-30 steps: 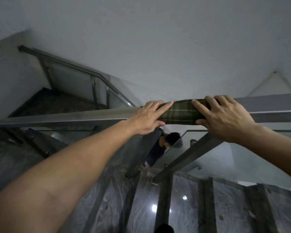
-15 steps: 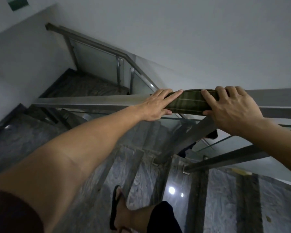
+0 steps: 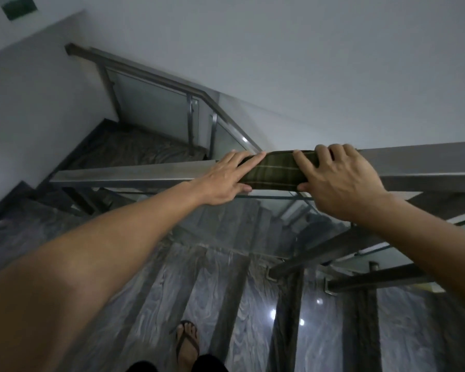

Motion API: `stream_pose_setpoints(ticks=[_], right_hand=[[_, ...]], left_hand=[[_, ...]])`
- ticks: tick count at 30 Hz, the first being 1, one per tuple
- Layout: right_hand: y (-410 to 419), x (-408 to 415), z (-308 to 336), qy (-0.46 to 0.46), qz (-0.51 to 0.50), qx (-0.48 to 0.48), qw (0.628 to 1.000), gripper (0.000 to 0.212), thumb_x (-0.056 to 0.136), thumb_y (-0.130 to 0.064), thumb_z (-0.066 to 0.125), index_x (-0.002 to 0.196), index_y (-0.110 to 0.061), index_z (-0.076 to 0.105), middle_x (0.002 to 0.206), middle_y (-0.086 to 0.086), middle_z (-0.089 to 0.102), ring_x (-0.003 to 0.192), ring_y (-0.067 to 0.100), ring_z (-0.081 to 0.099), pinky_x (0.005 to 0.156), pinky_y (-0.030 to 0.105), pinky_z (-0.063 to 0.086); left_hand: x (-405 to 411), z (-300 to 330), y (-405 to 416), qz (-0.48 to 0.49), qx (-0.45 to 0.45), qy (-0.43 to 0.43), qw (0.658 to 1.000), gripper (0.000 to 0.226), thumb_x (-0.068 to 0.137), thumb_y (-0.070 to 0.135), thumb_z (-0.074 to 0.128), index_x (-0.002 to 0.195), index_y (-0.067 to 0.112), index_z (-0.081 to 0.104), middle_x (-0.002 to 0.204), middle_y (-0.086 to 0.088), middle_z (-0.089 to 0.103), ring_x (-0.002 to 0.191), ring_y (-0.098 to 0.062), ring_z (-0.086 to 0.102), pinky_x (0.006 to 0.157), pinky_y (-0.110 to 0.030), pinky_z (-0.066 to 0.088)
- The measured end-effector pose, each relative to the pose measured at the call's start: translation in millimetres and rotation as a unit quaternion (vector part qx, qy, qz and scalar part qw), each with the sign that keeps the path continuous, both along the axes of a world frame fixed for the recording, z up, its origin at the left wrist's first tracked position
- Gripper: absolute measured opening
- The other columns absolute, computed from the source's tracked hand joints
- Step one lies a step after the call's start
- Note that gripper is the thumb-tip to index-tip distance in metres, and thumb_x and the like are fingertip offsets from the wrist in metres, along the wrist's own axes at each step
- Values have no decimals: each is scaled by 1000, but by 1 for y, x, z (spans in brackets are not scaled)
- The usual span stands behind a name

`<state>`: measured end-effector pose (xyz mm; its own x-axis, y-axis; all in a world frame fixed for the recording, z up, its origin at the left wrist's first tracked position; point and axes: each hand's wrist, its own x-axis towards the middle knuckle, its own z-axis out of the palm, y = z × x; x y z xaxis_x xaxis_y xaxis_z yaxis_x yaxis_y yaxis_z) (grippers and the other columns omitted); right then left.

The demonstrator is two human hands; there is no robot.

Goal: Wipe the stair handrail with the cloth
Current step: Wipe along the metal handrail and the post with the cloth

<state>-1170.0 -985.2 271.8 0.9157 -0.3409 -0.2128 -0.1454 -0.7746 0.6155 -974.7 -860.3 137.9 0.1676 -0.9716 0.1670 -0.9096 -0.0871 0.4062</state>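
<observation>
A pale wall is filling the whole background beyond the handrail, with a small dark green sign sitting high on it, far above the rail's left end. Below the handrail, dark veined marble steps are running down toward the viewer, shining with two small light reflections. A glass panel is hanging directly under the handrail, and slanted metal rails of a lower flight are showing through it to the lower right. Beyond the handrail's left half, a second railing with glass and steel posts is climbing along a landing.

The handrail itself, a flat-topped grey metal bar, is crossing the view almost level, its left end stopping short of the wall. Two bare forearms are reaching up to it from the lower corners, the left one covering much of the steps.

The cloth, dark green with pale plaid lines, is lying folded over the top and near face of the handrail at about its middle. The left hand is pressing flat on the cloth's left end, fingers extended over the top and thumb touching the rail's lower edge. The right hand is wrapping the cloth's right end, fingers curled over the top and thumb under, clamping cloth against rail.

Far below the handrail, a foot in a flip-flop is standing on a step.
</observation>
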Motion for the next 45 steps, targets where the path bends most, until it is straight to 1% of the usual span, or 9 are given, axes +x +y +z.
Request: stream_pose_setpoints(ticks=[6, 11, 16, 21, 24, 32, 37, 42, 45], right_hand=[[34, 60, -46, 6, 15, 9, 1000, 69, 94, -53, 28, 146, -9, 21, 118, 26, 54, 96, 40, 56, 85, 50, 47], [66, 103, -78, 7, 12, -2, 1000, 71, 92, -55, 19, 148, -10, 17, 120, 25, 54, 101, 39, 56, 88, 49, 47], [89, 137, -102, 11, 8, -18, 1000, 74, 88, -55, 9, 147, -10, 18, 118, 26, 55, 98, 41, 57, 85, 49, 47], [117, 178, -138, 2, 3, -32, 999, 73, 90, -55, 17, 147, -10, 18, 118, 26, 56, 98, 41, 58, 84, 49, 49], [138, 213, -165, 2, 24, -26, 999, 72, 91, -56, 16, 147, -11, 13, 122, 24, 55, 101, 38, 58, 87, 47, 49], [177, 275, -211, 15, 4, -35, 999, 72, 89, -54, 10, 147, -10, 16, 118, 23, 56, 95, 37, 58, 84, 46, 49], [208, 324, -250, 11, 14, -17, 1000, 71, 90, -53, 13, 146, -10, 16, 118, 24, 55, 98, 37, 57, 86, 48, 49], [238, 376, -295, 2, 14, -19, 1000, 71, 91, -52, 13, 146, -8, 20, 117, 27, 55, 95, 40, 56, 82, 48, 46], [253, 402, -317, 1, 14, -20, 1000, 71, 92, -52, 12, 146, -7, 20, 117, 28, 55, 95, 40, 56, 82, 48, 46]], left_hand=[[54, -37, 40, 13, 27, 12, 999, 81, 92, 32, 55, 151, 26, 0, 148, -13, 26, 134, -30, 23, 114, -49, 20], [98, -74, 69, 6, 9, 1, 1000, 80, 90, 32, 58, 152, 20, 8, 139, -17, 36, 125, -32, 35, 110, -51, 28], [133, -106, 87, 3, -10, -5, 1000, 80, 90, 35, 56, 152, 20, 8, 142, -16, 35, 126, -31, 35, 111, -47, 28], [174, -142, 113, -2, -19, -12, 1000, 80, 90, 37, 55, 152, 20, 7, 143, -16, 34, 127, -31, 34, 112, -47, 27], [207, -168, 137, 12, -21, -18, 1000, 81, 90, 36, 56, 152, 20, 7, 143, -16, 34, 128, -31, 33, 112, -50, 27], [269, -216, 174, 3, -11, -21, 1000, 81, 90, 38, 55, 152, 20, 6, 142, -16, 34, 125, -31, 34, 111, -47, 27], [317, -252, 207, 8, -14, -19, 1000, 80, 90, 36, 56, 152, 18, 8, 140, -18, 36, 124, -32, 35, 111, -47, 28], [368, -289, 240, 7, 0, -20, 1000, 79, 92, 34, 55, 152, 17, 7, 143, -19, 32, 130, -33, 31, 115, -45, 18], [394, -310, 259, 7, -1, -23, 1000, 78, 92, 35, 54, 152, 17, 7, 143, -19, 33, 129, -33, 32, 114, -46, 21]])
